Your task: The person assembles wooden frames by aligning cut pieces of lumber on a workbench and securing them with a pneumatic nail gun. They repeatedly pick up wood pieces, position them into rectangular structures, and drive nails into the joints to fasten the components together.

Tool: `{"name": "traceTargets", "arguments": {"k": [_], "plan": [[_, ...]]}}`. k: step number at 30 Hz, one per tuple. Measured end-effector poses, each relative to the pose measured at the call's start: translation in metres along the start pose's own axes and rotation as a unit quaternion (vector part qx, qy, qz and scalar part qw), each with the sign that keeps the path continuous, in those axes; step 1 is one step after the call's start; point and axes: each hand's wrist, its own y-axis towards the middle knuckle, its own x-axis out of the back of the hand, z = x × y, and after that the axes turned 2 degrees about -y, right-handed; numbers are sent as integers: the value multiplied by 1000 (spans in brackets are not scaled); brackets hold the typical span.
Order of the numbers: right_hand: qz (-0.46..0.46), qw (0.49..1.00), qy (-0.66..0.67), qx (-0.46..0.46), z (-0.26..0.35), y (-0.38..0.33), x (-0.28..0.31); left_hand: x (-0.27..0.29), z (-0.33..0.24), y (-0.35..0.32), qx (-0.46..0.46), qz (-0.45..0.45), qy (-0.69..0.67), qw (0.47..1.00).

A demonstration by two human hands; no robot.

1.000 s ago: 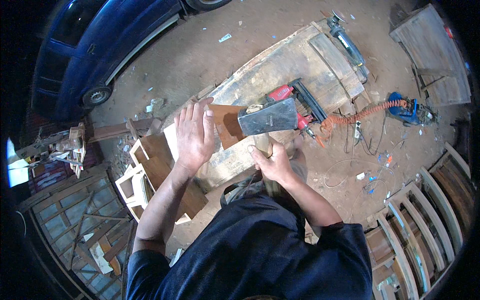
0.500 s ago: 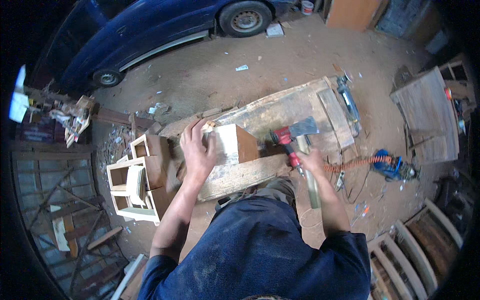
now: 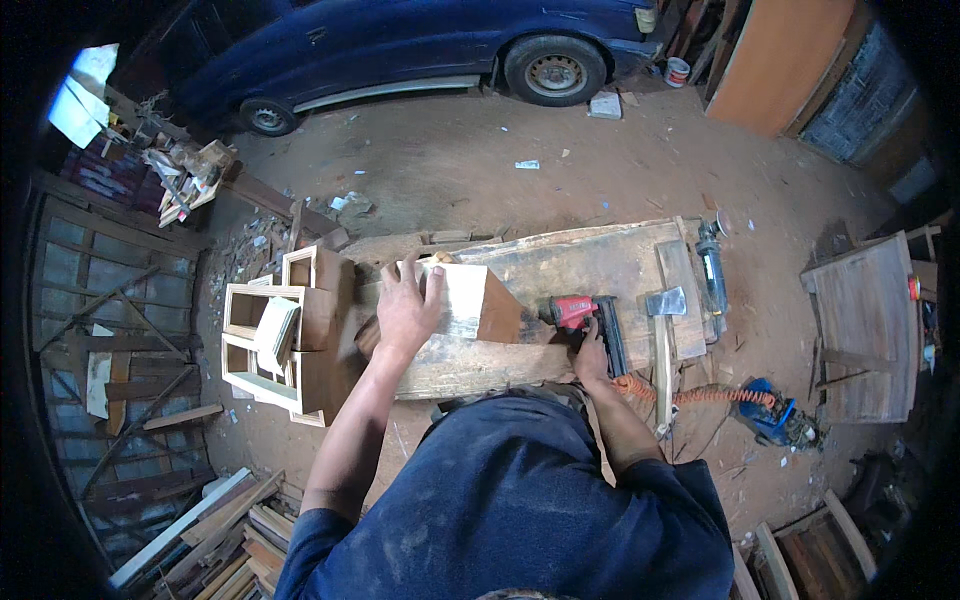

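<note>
My left hand (image 3: 408, 308) presses flat on top of a small wooden box (image 3: 470, 302) that stands on a rough plank workbench (image 3: 590, 265). My right hand (image 3: 592, 358) grips the handle of a red and black nail gun (image 3: 585, 318), whose nose points left at the box's right side. An orange coiled air hose (image 3: 690, 395) trails right from the gun. A hatchet (image 3: 664, 335) with a grey head lies on the bench just right of the nail gun.
Several pale wooden box frames (image 3: 285, 335) are stacked left of the bench. A power tool (image 3: 710, 265) lies at the bench's far right. A blue machine (image 3: 775, 415) sits on the dirt floor. A blue car (image 3: 400, 45) is parked beyond. A wooden panel (image 3: 868, 320) stands right.
My right hand let go of the hatchet, which now lies on the bench, and took the nail gun. The left hand stayed on the box. The view shifted.
</note>
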Motion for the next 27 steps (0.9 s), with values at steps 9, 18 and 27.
{"name": "traceTargets", "arguments": {"k": [9,18,27], "plan": [[-13,977,209,-31,17,19,62,-16,-14,57,2,59,48,997],[179,789,584,66,87,-50,154,-48,43,98,-90,100,139,981],[283,661,689,90,127,-54,147,-30,4,96,-24,102,65,992]]}}
